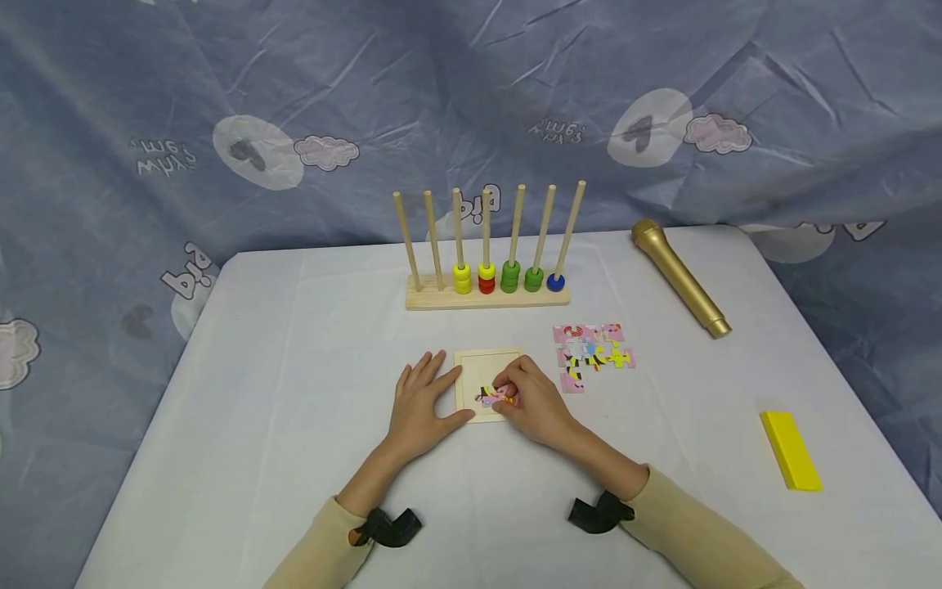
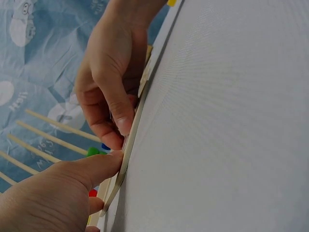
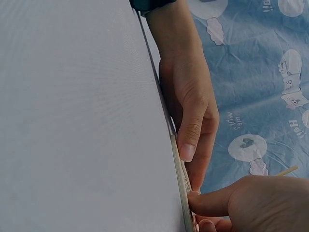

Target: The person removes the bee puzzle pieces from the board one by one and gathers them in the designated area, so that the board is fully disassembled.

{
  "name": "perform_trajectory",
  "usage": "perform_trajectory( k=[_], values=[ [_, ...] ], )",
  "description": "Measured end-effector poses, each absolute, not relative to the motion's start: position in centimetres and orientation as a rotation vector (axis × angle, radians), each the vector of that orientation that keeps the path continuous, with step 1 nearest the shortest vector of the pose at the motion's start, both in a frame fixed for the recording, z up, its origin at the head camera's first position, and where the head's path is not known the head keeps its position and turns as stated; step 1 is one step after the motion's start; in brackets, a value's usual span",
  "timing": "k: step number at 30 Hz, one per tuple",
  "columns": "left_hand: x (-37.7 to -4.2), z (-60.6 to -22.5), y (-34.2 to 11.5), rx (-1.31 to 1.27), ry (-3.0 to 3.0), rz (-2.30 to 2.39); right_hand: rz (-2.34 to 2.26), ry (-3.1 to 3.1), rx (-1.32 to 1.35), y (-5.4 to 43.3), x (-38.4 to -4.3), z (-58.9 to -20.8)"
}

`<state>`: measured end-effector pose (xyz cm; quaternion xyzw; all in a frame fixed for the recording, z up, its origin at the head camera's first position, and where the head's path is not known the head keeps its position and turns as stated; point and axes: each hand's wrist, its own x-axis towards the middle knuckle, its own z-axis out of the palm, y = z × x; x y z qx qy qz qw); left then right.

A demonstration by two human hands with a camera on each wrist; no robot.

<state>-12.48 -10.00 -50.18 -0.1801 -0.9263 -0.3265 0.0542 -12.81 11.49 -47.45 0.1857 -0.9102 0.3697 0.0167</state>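
Observation:
A square wooden puzzle tray (image 1: 477, 366) lies on the white table, with colourful jigsaw pieces (image 1: 486, 398) in its lower part. My left hand (image 1: 421, 411) rests spread at the tray's left side, thumb on the bottom corner and index finger by the left edge. Over the tray's lower right, my right hand (image 1: 540, 406) pinches a puzzle piece between thumb and curled fingers, low against the pieces there. The fingers hide most of that piece. In the left wrist view, the right thumb (image 2: 123, 123) presses down just inside the tray rim.
To the right of the tray lie several pink-and-yellow puzzle pieces (image 1: 589, 348). Behind stands a wooden peg rack (image 1: 486, 300) with coloured beads. A gold microphone (image 1: 683, 282) lies at the back right, and a yellow block (image 1: 791, 451) sits near the right edge.

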Motion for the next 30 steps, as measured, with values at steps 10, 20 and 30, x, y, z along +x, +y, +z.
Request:
perform_trajectory(
  k=[10, 20, 30],
  values=[
    [-12.48, -50.26, -9.97, -0.544, -2.809, -1.0, 1.144, -2.827, 0.571, 11.49, -12.75, -47.59],
    [-12.47, -50.15, -9.97, -0.542, -2.81, -1.003, 1.135, -2.818, 0.604, 11.49, -12.79, -47.52],
    [-12.47, -50.1, -9.94, -0.542, -2.816, -1.002, 1.145, -2.743, 0.66, 11.38, -12.6, -47.2]
  ],
)
